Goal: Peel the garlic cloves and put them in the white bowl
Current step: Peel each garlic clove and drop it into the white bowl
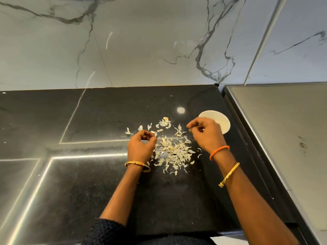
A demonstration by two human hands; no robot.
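While both hands hover: over the black counter [88, 174]
Left hand [141, 145]: fingers curled, pinching a papery garlic piece [153, 133]
Right hand [206, 134]: fingertips pinched together; contents unclear
White bowl [221, 121]: just behind right hand
Peels [174, 152]: piled between the 2 hands

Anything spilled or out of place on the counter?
Only the expected mess: dry papery garlic skins lie scattered loose on the black stone counter between both hands, near the round white bowl. Nothing looks damaged or tipped.

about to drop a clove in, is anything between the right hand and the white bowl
Nothing visible does. The right hand is directly in front of the white bowl, overlapping its near rim; the garlic peel pile lies to its left.
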